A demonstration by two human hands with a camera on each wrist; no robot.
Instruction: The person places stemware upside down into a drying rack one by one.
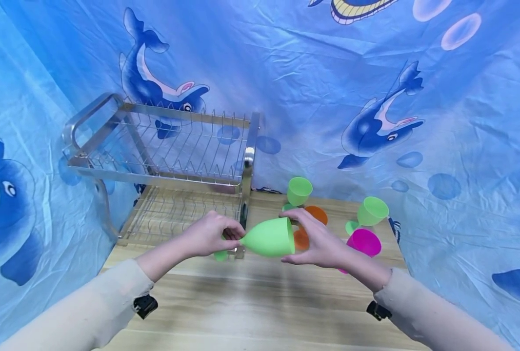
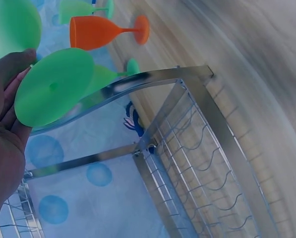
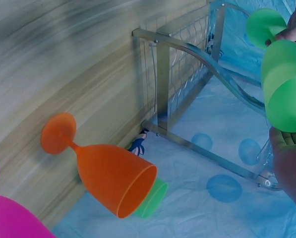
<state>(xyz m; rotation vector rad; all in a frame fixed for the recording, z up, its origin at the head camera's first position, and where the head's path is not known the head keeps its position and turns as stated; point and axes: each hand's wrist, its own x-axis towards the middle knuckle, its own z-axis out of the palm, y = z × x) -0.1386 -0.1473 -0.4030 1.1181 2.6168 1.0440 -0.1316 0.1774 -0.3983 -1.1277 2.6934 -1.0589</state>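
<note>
A pale green plastic goblet point(image 1: 270, 238) is held sideways above the table between both hands, its mouth facing right. My left hand point(image 1: 209, 235) pinches its thin stem close to the bowl. The round foot point(image 2: 53, 88) of the goblet sticks out past those fingers in the left wrist view. At the mouth end, my right hand point(image 1: 319, 239) spans the rim, thumb below and fingers above. Only part of the right hand point(image 3: 290, 161) shows at the edge of the right wrist view, against the rim.
A two-tier metal dish rack point(image 1: 163, 175) stands at the left on the wooden table point(image 1: 242, 312). Behind and right of the hands stand an orange goblet point(image 3: 113, 176), a magenta goblet point(image 1: 364, 242), and two green goblets, one at the back point(image 1: 299, 190), another farther right point(image 1: 372, 211). Blue dolphin-print cloth surrounds the table.
</note>
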